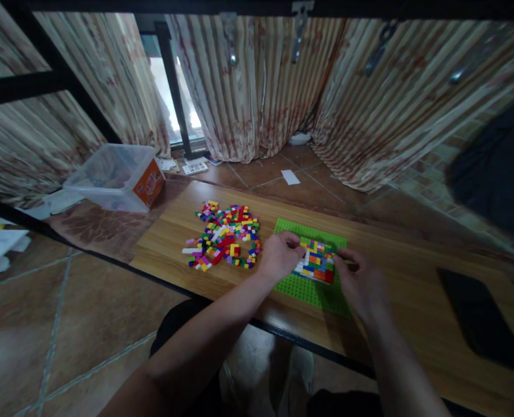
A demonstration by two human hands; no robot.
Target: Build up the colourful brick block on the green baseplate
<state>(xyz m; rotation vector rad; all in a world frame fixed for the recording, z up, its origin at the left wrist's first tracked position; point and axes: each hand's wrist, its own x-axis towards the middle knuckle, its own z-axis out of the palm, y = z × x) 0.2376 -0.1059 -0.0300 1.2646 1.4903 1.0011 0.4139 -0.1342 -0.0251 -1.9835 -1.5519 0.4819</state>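
Note:
A flat block of multicoloured toy bricks [315, 260] lies over the green studded baseplate [304, 295]. My left hand [282, 253] has its fingers closed at the block's left edge, thumb and forefinger together on it. At the opposite edge, the thumb and forefinger of my right hand [361, 281] pinch the block's right side, near the upper corner. The fingertips partly cover both edges. Whether the block is pressed onto the studs or slightly raised, I cannot tell.
Loose bricks [226, 234] are heaped left of the baseplate on the wooden table [161, 243]. A dark flat slab [483, 318] lies at the right. On the floor beyond the table's left end stands a clear plastic bin [105, 179]. Black frame bars cross above.

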